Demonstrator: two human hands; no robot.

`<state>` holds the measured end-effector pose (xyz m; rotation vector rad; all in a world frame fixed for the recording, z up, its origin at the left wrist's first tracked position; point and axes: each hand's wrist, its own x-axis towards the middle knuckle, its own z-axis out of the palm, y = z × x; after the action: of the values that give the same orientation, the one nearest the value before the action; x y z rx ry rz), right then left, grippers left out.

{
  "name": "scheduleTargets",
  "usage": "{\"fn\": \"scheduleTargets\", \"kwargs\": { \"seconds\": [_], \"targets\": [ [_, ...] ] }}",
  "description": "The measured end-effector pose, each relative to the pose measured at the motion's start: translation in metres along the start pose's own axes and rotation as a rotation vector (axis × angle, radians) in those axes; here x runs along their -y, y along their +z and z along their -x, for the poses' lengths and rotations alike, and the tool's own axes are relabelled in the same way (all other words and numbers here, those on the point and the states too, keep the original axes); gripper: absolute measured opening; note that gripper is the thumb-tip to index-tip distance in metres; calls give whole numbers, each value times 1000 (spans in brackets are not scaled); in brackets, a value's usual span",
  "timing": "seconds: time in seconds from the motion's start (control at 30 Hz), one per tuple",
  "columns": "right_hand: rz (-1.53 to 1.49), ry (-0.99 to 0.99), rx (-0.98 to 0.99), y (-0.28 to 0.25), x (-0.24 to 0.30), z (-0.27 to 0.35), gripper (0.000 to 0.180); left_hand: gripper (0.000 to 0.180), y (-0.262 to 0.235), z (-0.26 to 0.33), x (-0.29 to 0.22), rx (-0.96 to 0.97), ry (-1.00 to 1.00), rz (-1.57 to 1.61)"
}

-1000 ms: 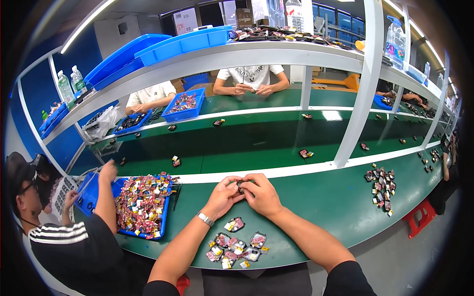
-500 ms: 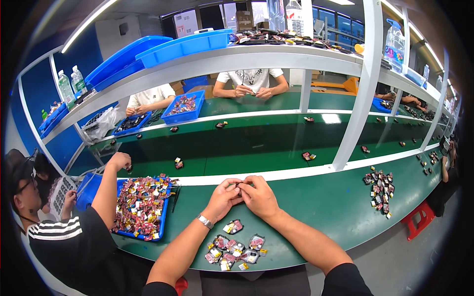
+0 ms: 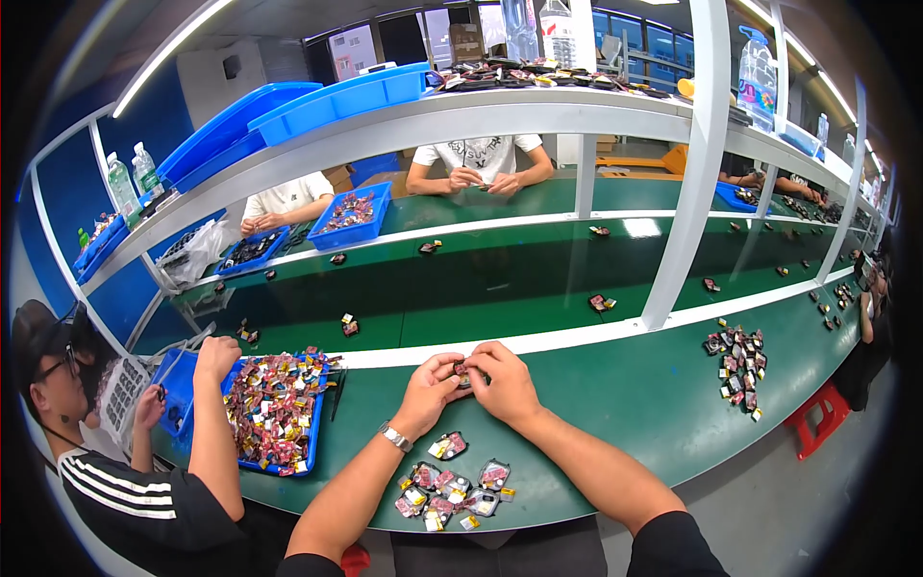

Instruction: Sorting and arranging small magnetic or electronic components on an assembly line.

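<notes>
Now a bit of reddish board is showing on the small assembly (image 3: 461,369) between the fingers, where a mostly dark piece was showing a second ago; this is suggesting that the piece is being turned or fitted, though the fingers are covering too much of it to tell which. The left hand (image 3: 423,390) is supporting it from the left, thumb and fingertips pinching, while the right hand (image 3: 505,387) is bending over from the right and pinching the same piece, so both hands are nearly meeting just on the near side of the white rail (image 3: 538,340). Both are staying at that spot, and work on this one piece is apparently continuing. On the near side of the green bench (image 3: 596,404), the loose cluster (image 3: 450,484) of similar assemblies is lying between the forearms, looking unchanged. To the left, a co-worker's hand (image 3: 219,356) is now hovering near the heaped blue tray (image 3: 315,438), having drawn back from the far side of the rail, where small pieces (image 3: 248,334) are lying. Dark tweezers (image 3: 337,394) are resting just right of the tray, and another pile (image 3: 740,370) is sitting well apart on the right.
</notes>
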<state>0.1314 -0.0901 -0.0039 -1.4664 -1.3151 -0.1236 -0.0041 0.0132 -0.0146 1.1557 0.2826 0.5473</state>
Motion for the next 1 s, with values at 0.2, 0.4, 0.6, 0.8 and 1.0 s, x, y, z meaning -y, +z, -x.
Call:
{"fn": "scheduleTargets", "kwargs": {
  "seconds": [0.2,0.4,0.6,0.8,1.0],
  "targets": [
    [138,-174,22,0,6,2,13,31,-1,0,0,14,-35,31],
    [141,-139,-10,4,2,5,10,32,2,1,0,21,-48,35],
    [132,-117,52,7,11,4,28,36,-4,-1,0,-16,-26,90],
    [209,-213,48,32,-34,-36,28,46,-9,-8,-4,-155,98,135],
    [509,153,125,8,-111,-83,16,36,-27,-16,-5,-229,204,-132]
  ]
}}
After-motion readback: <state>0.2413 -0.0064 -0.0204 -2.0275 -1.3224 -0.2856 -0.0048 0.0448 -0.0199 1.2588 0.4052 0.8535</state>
